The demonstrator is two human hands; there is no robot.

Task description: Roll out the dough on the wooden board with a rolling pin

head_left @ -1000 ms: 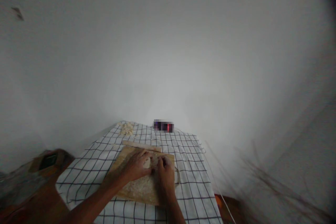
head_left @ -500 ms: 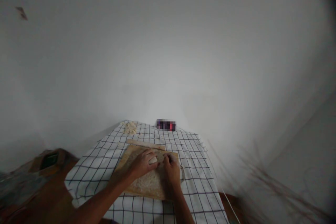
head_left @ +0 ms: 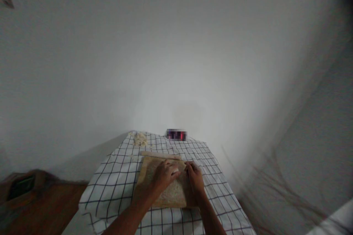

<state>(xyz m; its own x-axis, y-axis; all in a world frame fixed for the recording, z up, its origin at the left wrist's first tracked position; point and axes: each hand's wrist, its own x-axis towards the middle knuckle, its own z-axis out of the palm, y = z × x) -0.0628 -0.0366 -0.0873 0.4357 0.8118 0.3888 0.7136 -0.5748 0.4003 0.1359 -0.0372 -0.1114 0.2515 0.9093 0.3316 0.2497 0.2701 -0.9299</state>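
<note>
On the check-clothed surface (head_left: 117, 180), the left hand (head_left: 164, 173) cups dough (head_left: 175, 170) in curled fingers; the right hand's (head_left: 194, 177) bent fingers' hold is unclear.

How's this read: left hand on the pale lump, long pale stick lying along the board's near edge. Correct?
Not quite: the long pale stick lies along the far edge of the board, per the head view. Left hand on the pale lump stands.

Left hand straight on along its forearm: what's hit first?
Probably the pale stick at the far edge of the board; depth is unclear, so the left hand might pass over it.
</note>
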